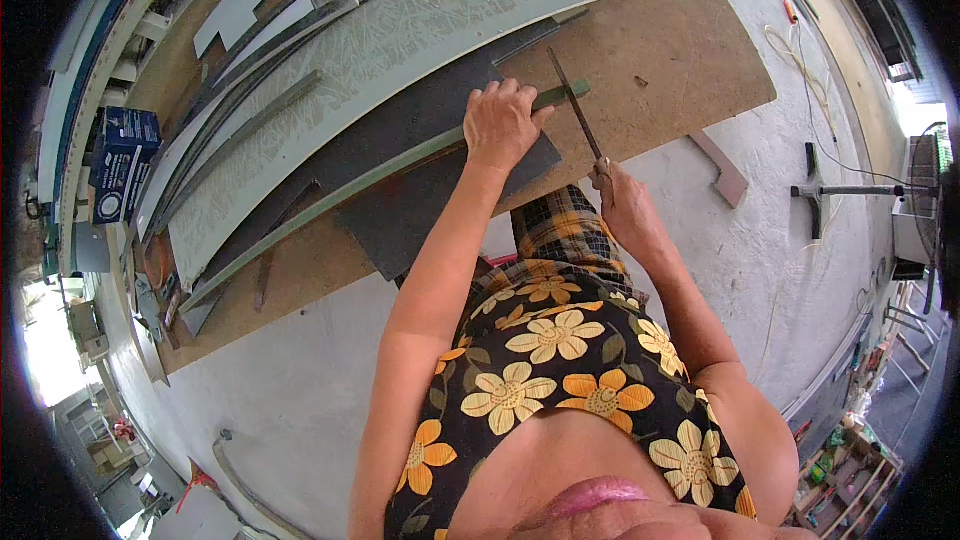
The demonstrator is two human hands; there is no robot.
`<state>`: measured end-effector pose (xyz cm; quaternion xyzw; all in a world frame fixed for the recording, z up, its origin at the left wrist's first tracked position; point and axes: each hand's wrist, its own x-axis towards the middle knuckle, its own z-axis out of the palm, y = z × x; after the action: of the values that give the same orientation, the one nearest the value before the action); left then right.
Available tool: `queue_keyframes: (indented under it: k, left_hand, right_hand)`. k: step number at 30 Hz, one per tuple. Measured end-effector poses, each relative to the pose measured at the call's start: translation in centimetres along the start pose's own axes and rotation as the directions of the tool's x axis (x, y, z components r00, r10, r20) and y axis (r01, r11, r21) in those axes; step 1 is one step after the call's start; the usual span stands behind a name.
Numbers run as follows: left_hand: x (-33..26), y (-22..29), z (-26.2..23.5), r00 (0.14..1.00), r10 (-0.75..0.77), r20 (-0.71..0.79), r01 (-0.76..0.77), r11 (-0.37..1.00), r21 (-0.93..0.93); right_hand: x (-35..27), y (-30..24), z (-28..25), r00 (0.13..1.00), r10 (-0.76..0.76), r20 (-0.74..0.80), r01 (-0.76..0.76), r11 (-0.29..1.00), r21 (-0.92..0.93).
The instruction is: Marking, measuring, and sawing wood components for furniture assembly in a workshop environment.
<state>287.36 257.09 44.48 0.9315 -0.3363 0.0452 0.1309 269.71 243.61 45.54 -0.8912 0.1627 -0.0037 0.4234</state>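
Note:
My left hand [505, 123] is closed over a long, narrow green strip [400, 162], near its right end. The strip lies slantwise along the table's near side, over dark flat sheets [395, 225]. In my right hand [630, 205], fingers wrapped round its near end, is a long, thin, dark bar-shaped tool [574, 100]. Whether it is a file or a saw blade I cannot tell. The tool crosses the strip close to its right tip, just right of my left hand. My left fingers partly hide the strip.
Across the brown table [700, 50] lies a large pale patterned panel [420, 50] with several dark strips [250, 70] on it. A blue box [127, 160] stands at the left. On the right are a bracket-shaped offcut [722, 172], a fan [935, 200] and a loose cable [820, 90].

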Motion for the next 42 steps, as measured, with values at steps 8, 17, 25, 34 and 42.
queue_keyframes:
  k: [8, 17, 25, 34, 42]
  left_hand:
    - [-0.1, 0.0, -0.2, 0.998, 0.007, -0.059, -0.011, 0.998, -0.058]
    - [-0.3, -0.3, 0.4, 0.997, 0.015, -0.074, -0.021, 0.997, -0.077]
    - [0.0, -0.2, 0.2, 0.994, 0.024, -0.108, -0.034, 0.995, -0.095]
    - [-0.6, -0.8, 0.5, 0.995, -0.011, -0.094, 0.003, 0.996, -0.086]
    - [0.4, 0.2, 0.8, 0.991, 0.046, -0.127, -0.056, 0.995, -0.080]
  right_hand:
    - [0.0, -1.3, -0.5, 0.997, 0.066, 0.036, -0.063, 0.995, -0.073]
    - [1.3, -2.4, -0.9, 0.995, 0.091, 0.047, -0.084, 0.987, -0.137]
    - [10.1, -2.3, -0.3, 0.997, 0.018, 0.074, -0.003, 0.980, -0.198]
    - [1.6, -4.8, -2.3, 0.927, 0.325, 0.187, -0.310, 0.945, -0.103]
    - [9.4, -3.7, -1.3, 0.988, 0.114, 0.105, -0.089, 0.972, -0.216]
